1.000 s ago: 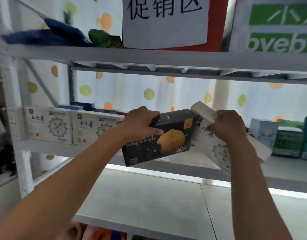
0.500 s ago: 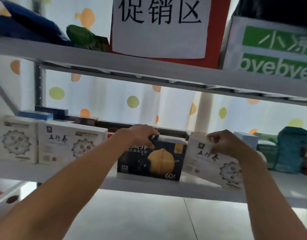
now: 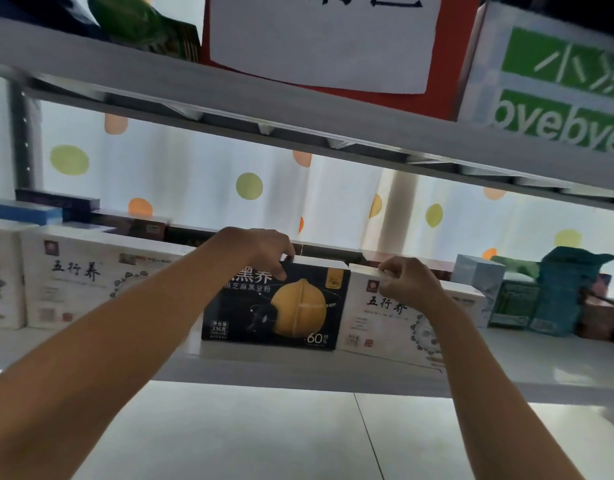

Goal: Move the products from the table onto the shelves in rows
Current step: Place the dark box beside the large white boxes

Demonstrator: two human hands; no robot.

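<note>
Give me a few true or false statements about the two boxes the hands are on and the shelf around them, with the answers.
1. The left hand grips the top of the black box. True.
2. The black box lies flat on its face. False: it stands upright on the middle shelf.
3. The right hand holds the white box beside the black one. True.
4. The white box stands left of the black box. False: it is on its right.
5. A green and white carton sits on the shelf above. True.

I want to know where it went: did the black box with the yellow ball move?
Yes. The black box came down out of the air and now stands upright on the shelf, left hand on top.
</note>
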